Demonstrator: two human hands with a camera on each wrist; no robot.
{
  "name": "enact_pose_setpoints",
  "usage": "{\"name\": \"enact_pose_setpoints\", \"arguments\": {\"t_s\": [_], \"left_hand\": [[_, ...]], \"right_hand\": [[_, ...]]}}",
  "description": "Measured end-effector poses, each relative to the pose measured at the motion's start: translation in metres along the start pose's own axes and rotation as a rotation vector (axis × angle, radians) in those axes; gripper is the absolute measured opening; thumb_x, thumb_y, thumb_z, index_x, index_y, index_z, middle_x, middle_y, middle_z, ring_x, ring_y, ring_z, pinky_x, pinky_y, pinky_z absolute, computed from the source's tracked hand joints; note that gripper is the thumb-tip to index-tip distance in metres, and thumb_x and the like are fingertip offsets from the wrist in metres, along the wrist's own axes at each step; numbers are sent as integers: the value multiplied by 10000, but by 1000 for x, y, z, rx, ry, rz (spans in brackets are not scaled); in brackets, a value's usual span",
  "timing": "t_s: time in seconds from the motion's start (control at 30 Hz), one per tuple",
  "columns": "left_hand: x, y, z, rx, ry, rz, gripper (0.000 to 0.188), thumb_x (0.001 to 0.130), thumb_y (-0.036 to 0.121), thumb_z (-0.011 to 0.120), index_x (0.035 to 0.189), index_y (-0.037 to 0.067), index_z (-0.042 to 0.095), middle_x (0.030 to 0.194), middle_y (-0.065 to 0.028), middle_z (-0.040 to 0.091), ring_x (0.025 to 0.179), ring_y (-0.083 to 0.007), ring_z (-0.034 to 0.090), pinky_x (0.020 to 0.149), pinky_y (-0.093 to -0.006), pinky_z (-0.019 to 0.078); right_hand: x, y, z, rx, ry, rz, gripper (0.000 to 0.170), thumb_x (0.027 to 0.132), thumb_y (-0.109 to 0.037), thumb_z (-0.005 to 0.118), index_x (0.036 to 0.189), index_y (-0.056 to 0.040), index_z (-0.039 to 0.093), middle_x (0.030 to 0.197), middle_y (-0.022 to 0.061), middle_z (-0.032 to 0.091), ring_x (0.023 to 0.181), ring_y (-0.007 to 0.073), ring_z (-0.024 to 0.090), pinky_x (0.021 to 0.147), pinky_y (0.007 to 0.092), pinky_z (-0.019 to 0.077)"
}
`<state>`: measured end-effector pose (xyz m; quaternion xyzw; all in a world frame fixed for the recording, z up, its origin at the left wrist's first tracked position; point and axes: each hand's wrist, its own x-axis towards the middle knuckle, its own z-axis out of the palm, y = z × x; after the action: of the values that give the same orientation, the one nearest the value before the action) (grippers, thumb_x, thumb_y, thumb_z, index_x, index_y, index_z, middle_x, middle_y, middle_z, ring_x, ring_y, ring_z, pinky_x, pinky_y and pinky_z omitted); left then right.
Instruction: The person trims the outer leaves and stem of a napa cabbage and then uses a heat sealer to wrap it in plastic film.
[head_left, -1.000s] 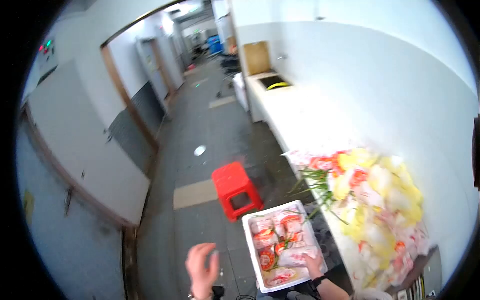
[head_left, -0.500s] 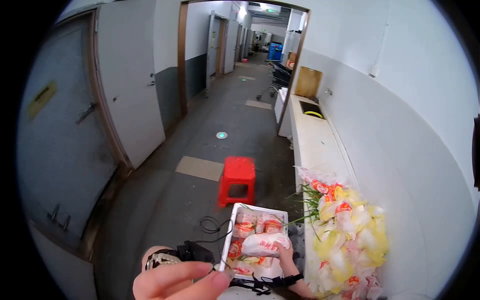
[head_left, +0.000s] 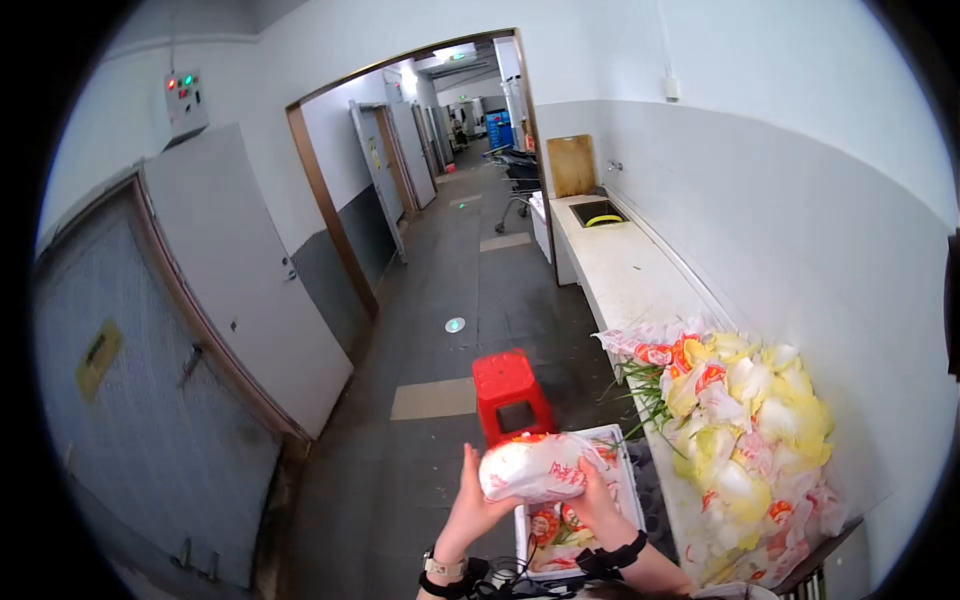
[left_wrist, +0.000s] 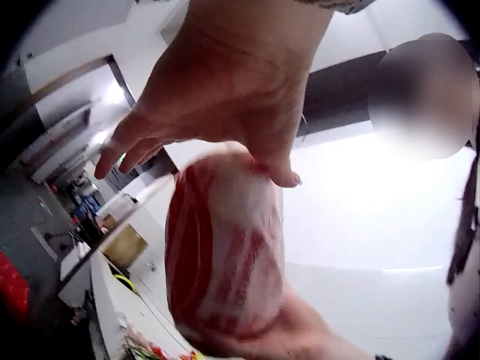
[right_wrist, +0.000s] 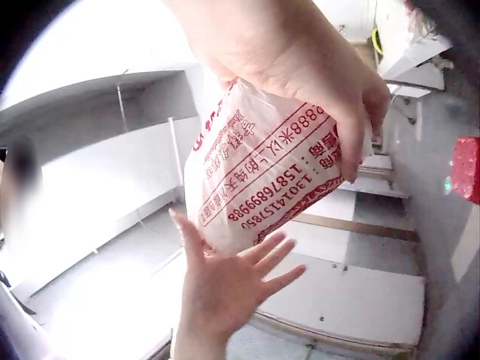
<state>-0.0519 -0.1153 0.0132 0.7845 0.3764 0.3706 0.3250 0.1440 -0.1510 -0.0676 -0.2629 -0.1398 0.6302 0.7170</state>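
A white paper-wrapped bundle with red print (head_left: 535,468) is held up over the white foam box (head_left: 629,475), which contains more wrapped bundles. My right hand (head_left: 600,503) grips its right end; in the right wrist view the right hand's fingers (right_wrist: 373,101) bend over the wrapping (right_wrist: 262,169). At the other end is my left hand (head_left: 474,508), its fingers spread and straight and its palm side against the bundle (right_wrist: 225,289). The left wrist view shows the left hand (left_wrist: 225,82) above the bundle (left_wrist: 229,247), thumb near its end.
A red stool (head_left: 508,385) stands just beyond the box. Along the right wall runs a long counter (head_left: 640,275) with a pile of yellow-white leaves and wrappers (head_left: 750,440), green stalks (head_left: 648,390) and a sink (head_left: 597,212). Grey doors (head_left: 245,270) line the left.
The bundle has risen out of the box in my right hand. My left hand, empty and apart earlier, has come to the bundle's left end. The head view has shifted.
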Motion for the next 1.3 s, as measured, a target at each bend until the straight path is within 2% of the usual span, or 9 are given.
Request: {"name": "enact_pose_setpoints", "arguments": {"t_s": [0.03,0.17,0.5,0.73,0.8,0.93,1.07,1.2,1.3], "left_hand": [[4,9,9,-400,22,10,1115,668,33,735,1409,84,-97,1309,-217,370,1219,-289,404,991,-372,363],[14,35,9,-809,275,64,1056,630,-73,684,1415,118,5,1266,-152,418,1124,-242,493,947,-369,425],[38,32,-39,-739,283,-49,566,646,-57,657,1173,-38,453,1082,-99,579,1017,-182,559,853,-303,467],[69,22,-51,-940,554,140,635,720,24,645,1249,-15,298,1105,-95,518,943,-174,558,792,-289,480],[64,32,-63,-963,470,67,692,744,141,615,1314,4,247,1250,-103,417,1132,-203,431,946,-335,361],[64,36,-78,-1049,426,0,765,755,272,588,1355,10,192,1317,-115,372,1231,-229,369,1026,-360,293],[61,16,-75,-904,518,76,813,720,316,604,1351,12,191,1314,-133,363,1227,-244,374,1019,-370,305],[52,7,-67,-925,554,169,940,644,437,647,1345,3,196,1299,-149,371,1191,-276,417,989,-394,354],[46,5,-67,-1068,518,216,911,658,406,683,1314,-25,222,1247,-151,407,1167,-254,427,988,-373,341]], "right_hand": [[0,-3,14,-14,-13,-47,457,924,-336,395,1288,-61,391,1231,87,509,1135,235,483,963,427,369],[-13,-22,64,-2,-61,-194,451,926,-311,451,1284,-45,383,1224,84,507,1124,197,493,953,367,388],[-7,2,157,-104,-203,-345,608,927,-540,257,1354,-108,290,1337,63,404,1216,241,415,977,436,362],[-5,18,179,-315,-339,-379,725,896,-608,188,1374,-65,236,1373,105,353,1261,259,356,1028,460,290],[-4,23,172,-390,-359,-448,746,892,-613,184,1372,-43,228,1378,107,338,1278,250,323,1049,434,251],[-6,2,176,-710,-263,-692,738,908,-581,214,1351,8,239,1373,139,297,1283,240,295,1026,371,278],[-6,-15,200,-1054,-166,-1263,692,781,-266,644,1328,6,320,1356,190,353,1280,321,313,1038,426,260],[-13,-14,235,-1424,-281,-1209,549,725,-241,688,1191,-12,511,1313,180,412,1261,360,336,1039,441,257],[-9,1,228,-1164,-391,-1219,298,724,-98,683,992,-30,575,1181,152,539,1190,317,446,1024,476,275]]}}
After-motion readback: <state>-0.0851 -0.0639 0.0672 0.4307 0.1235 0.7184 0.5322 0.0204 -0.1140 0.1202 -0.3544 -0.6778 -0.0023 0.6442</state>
